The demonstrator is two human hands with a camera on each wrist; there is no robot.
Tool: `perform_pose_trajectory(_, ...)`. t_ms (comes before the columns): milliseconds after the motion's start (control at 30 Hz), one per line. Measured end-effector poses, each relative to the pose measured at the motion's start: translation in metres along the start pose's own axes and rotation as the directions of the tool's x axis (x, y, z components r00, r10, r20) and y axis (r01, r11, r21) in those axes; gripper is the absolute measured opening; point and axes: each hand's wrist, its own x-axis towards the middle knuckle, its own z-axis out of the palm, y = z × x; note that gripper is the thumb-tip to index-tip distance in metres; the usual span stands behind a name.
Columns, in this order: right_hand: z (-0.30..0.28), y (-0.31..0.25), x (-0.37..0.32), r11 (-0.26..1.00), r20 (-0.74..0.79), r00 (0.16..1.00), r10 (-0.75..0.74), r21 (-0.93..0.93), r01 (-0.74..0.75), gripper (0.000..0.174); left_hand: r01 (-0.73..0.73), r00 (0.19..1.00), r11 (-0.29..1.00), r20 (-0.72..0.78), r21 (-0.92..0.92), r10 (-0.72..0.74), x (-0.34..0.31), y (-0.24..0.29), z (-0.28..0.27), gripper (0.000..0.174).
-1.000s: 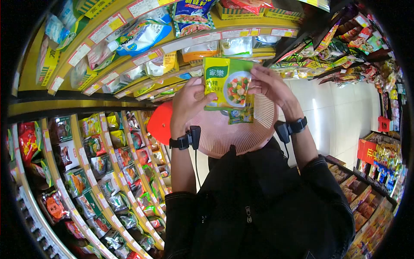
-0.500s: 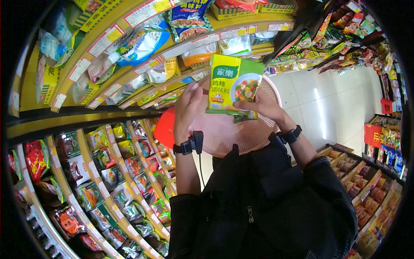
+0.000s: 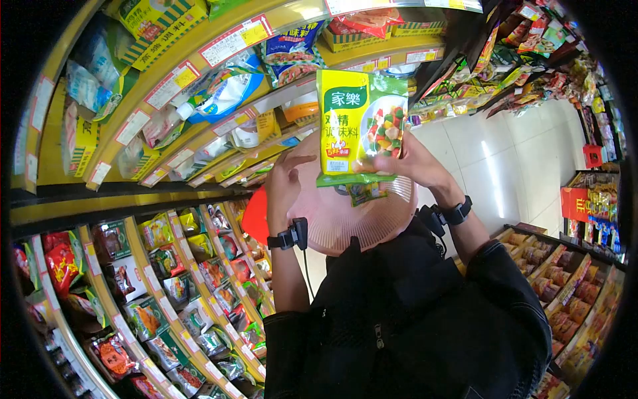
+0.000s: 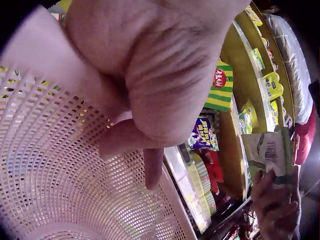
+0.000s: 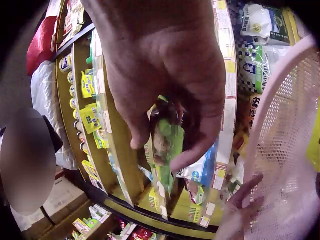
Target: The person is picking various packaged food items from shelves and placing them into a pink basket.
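A yellow-green packet of chicken bouillon seasoning (image 3: 345,126), with a picture of diced vegetables, is held up facing the head camera. My right hand (image 3: 422,166) grips its lower right edge, thumb across the front. The right wrist view catches the packet (image 5: 167,142) nearly edge-on between thumb and fingers. In the left wrist view its pale printed back (image 4: 270,152) shows. My left hand (image 3: 284,183) is apart from the packet, fingers loosely bent and holding nothing. Below both hands is a pink mesh basket (image 3: 319,229), with a small green-yellow packet (image 3: 367,193) visible inside.
Yellow shelves (image 3: 149,86) with bagged seasonings and price tags curve along the front and left. Lower racks (image 3: 179,286) of packets stand at the left. A red rounded thing (image 3: 254,211) sits beside the basket. At the right are tiled floor (image 3: 492,166) and bins of packaged goods (image 3: 551,286).
Both hands were at the packet one second ago; the left has since come off it. The right hand has shifted down to the packet's lower right edge, and the packet appears larger and more upright.
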Motion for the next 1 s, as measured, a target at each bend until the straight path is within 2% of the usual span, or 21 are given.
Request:
perform_pose_trajectory(67, 0.001, 0.003, 0.001, 0.996, 0.008, 0.998, -0.069, -0.053, 0.069, 0.074, 0.025, 1.0, 1.0, 0.008, 0.012, -0.025, -0.001, -0.001, -0.003, 0.056)
perform_pose_trajectory(133, 0.005, -0.005, 0.003, 0.997, 0.013, 0.998, -0.057, -0.059, 0.058, 0.075, -0.123, 0.992, 0.985, -0.02, 0.122, 0.127, 0.0, -0.009, -0.002, 0.05)
perform_pose_trajectory(167, 0.007, -0.008, 0.004, 0.997, 0.02, 0.999, -0.041, -0.063, 0.042, 0.077, -0.13, 0.991, 0.984, -0.02, 0.12, 0.134, -0.001, -0.012, -0.001, 0.05)
perform_pose_trajectory(233, 0.011, -0.011, 0.003, 0.998, -0.037, 0.997, -0.065, -0.013, 0.064, 0.072, -0.077, 0.996, 0.995, -0.044, -0.057, 0.074, -0.002, -0.019, 0.001, 0.045)
perform_pose_trajectory(300, 0.011, -0.015, 0.003, 0.996, -0.007, 1.0, -0.017, -0.088, 0.016, 0.067, -0.097, 0.994, 0.994, -0.059, -0.049, 0.094, -0.002, -0.026, 0.004, 0.04)
perform_pose_trajectory(367, 0.012, -0.018, 0.003, 0.987, -0.026, 0.996, -0.088, -0.14, 0.084, 0.061, -0.033, 0.999, 0.997, -0.025, -0.069, 0.031, -0.002, -0.026, 0.003, 0.036)
perform_pose_trajectory(433, 0.011, -0.03, 0.001, 0.963, -0.038, 0.992, 0.118, -0.238, -0.124, 0.057, -0.053, 0.998, 0.993, -0.029, -0.106, 0.05, -0.002, -0.022, 0.002, 0.034)
perform_pose_trajectory(467, 0.011, -0.029, 0.001, 0.964, -0.038, 0.993, 0.116, -0.238, -0.122, 0.057, -0.07, 0.997, 0.987, -0.034, -0.142, 0.066, -0.002, -0.019, 0.001, 0.033)
perform_pose_trajectory(533, 0.01, -0.025, -0.001, 0.991, -0.002, 0.996, 0.089, -0.101, -0.089, 0.051, -0.073, 0.997, 0.982, -0.029, -0.175, 0.069, 0.0, -0.028, 0.004, 0.031)
perform_pose_trajectory(567, 0.008, -0.02, -0.002, 0.991, -0.003, 0.996, 0.087, -0.101, -0.086, 0.051, -0.075, 0.997, 0.975, -0.023, -0.209, 0.071, 0.001, -0.032, 0.007, 0.03)
perform_pose_trajectory(633, 0.003, -0.012, -0.001, 0.912, 0.029, 0.983, -0.181, -0.37, 0.179, 0.047, -0.112, 0.994, 0.986, -0.025, -0.123, 0.11, 0.0, -0.038, 0.01, 0.029)
perform_pose_trajectory(667, 0.006, -0.015, -0.001, 0.96, -0.005, 0.99, -0.139, -0.244, 0.134, 0.045, -0.151, 0.988, 0.988, -0.027, -0.037, 0.15, 0.002, -0.036, 0.009, 0.028)
perform_pose_trajectory(700, 0.009, -0.018, -0.003, 0.988, -0.033, 0.994, -0.101, -0.118, 0.096, 0.044, -0.095, 0.995, 0.995, -0.014, -0.022, 0.095, 0.001, -0.033, 0.007, 0.027)
perform_pose_trajectory(733, 0.008, -0.014, -0.002, 0.985, -0.044, 0.988, -0.145, -0.1, 0.14, 0.045, -0.048, 0.999, 0.999, -0.007, -0.01, 0.048, 0.0, -0.029, 0.007, 0.026)
perform_pose_trajectory(767, 0.004, -0.015, -0.003, 0.99, -0.041, 0.993, -0.107, -0.101, 0.102, 0.047, -0.094, 0.995, 0.988, 0.02, -0.12, 0.097, 0.003, -0.033, 0.01, 0.012)
perform_pose_trajectory(800, 0.002, -0.018, -0.005, 0.982, -0.038, 0.986, -0.163, -0.105, 0.159, 0.048, -0.195, 0.981, 0.98, -0.017, -0.042, 0.195, 0.006, -0.041, 0.014, 0.01)
perform_pose_trajectory(833, 0.0, -0.022, -0.008, 0.972, -0.037, 0.976, -0.214, -0.109, 0.209, 0.048, -0.089, 0.996, 0.986, 0.013, -0.14, 0.091, 0.007, -0.036, 0.016, 0.007)
perform_pose_trajectory(867, -0.005, -0.026, -0.012, 0.964, -0.055, 0.97, -0.238, -0.139, 0.228, 0.048, -0.116, 0.991, 0.987, 0.048, -0.11, 0.122, 0.01, -0.033, 0.016, 0.011)
perform_pose_trajectory(900, -0.009, -0.028, -0.015, 0.975, -0.151, 0.963, -0.221, -0.032, 0.219, 0.05, -0.146, 0.987, 0.982, 0.048, -0.122, 0.153, 0.012, -0.026, 0.017, 0.011)
perform_pose_trajectory(933, -0.012, -0.03, -0.017, 0.972, -0.238, 0.952, -0.192, 0.085, 0.217, 0.052, -0.106, 0.992, 0.987, 0.053, -0.122, 0.113, 0.012, -0.017, 0.014, 0.016)
perform_pose_trajectory(1000, -0.026, -0.036, -0.014, 0.966, -0.297, 0.923, -0.243, 0.016, 0.259, 0.054, -0.076, 0.995, 0.991, 0.053, -0.107, 0.082, 0.011, -0.016, 0.013, 0.032)
